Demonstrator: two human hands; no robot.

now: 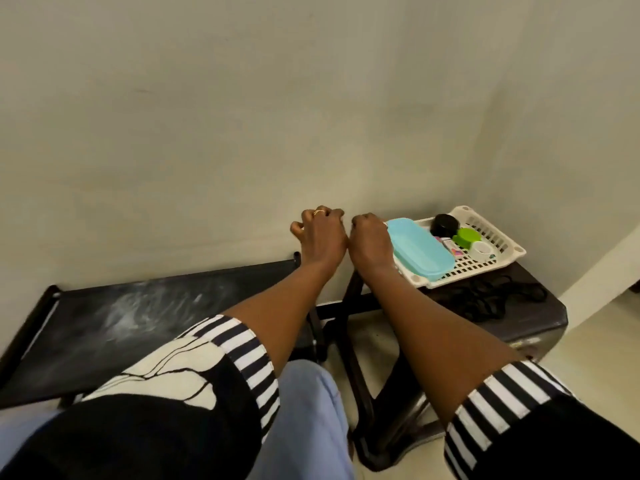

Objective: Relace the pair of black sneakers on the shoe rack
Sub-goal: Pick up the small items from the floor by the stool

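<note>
No sneaker is in view. My left hand [320, 233], with a ring on one finger, and my right hand [370, 240] are stretched out side by side in front of the wall, backs toward me. Both have their fingers curled, and I see nothing in either. They hover over the gap between the black shoe rack [138, 323] on the left and a dark stool [540, 317] on the right. A tangle of black laces [498, 299] lies on the stool's top, in front of a white basket.
The white plastic basket [509, 247] on the stool holds a turquoise lidded box [419, 251], a black round tin [445, 225], a green cap [465, 237] and small items. The rack's fabric top is dusty. The wall is close behind, and pale floor shows at the right.
</note>
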